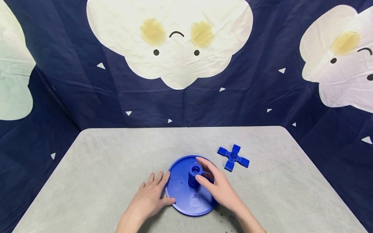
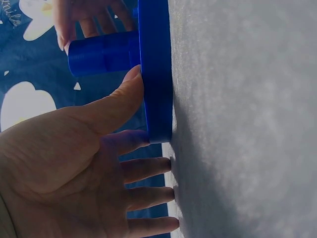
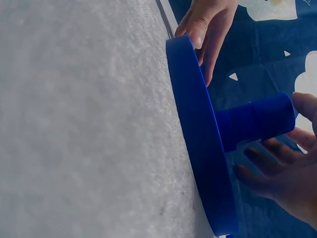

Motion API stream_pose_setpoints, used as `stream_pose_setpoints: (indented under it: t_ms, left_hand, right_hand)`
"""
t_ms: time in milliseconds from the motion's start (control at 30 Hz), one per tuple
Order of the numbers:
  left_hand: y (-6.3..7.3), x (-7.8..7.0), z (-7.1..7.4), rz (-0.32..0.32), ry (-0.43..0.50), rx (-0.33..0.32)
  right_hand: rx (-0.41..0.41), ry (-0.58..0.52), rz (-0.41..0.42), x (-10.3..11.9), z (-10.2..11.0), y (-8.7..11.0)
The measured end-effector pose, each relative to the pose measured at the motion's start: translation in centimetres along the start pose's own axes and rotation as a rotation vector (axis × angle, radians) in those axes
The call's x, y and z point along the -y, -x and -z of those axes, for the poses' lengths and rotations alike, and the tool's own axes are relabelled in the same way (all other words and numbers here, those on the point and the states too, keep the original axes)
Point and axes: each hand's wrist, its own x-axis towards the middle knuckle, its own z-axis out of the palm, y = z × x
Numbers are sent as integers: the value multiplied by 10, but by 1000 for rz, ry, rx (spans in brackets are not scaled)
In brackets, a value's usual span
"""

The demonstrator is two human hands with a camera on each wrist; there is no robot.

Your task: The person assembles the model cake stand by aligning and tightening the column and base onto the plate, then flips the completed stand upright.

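A round blue tray-like disc [image 1: 182, 204] with a raised rim lies flat on the table. From its middle rises a blue hollow cylinder [image 1: 192, 178], upright and open at the top. My left hand [image 1: 148, 199] rests at the disc's left side, fingers spread and fairly straight, with the thumb over the rim and the fingertips at the edge and tabletop. Thumb and index finger of my right hand [image 1: 220, 187] pinch the upper end of the cylinder; the other fingers extend behind it. In the right wrist view the cylinder [image 3: 262, 119] stands between that thumb and finger.
Beyond the disc to the right lies a blue cross-shaped piece [image 1: 233, 157] with a short central peg. Small dark specks dot the grey table [image 1: 102, 161] near my right forearm. A dark blue cloth with cloud figures [image 1: 183, 106] hangs behind the table and along both sides.
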Motion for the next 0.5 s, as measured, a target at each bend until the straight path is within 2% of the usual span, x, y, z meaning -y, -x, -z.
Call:
stream_pose_setpoints:
  t_ms: [100, 200, 433, 500]
  left_hand:
    - [0, 0, 0, 1, 0, -1]
    - [0, 0, 1, 1, -1, -1]
    - [0, -1, 1, 13, 7, 19]
    - [0, -1, 1, 14, 9, 20]
  right_hand:
    - [57, -36, 2, -2, 2, -1]
    - [77, -45, -15, -3, 2, -1]
    - [-71, 11, -89, 2, -5, 0]
    - [-89, 26, -89, 3, -6, 0]
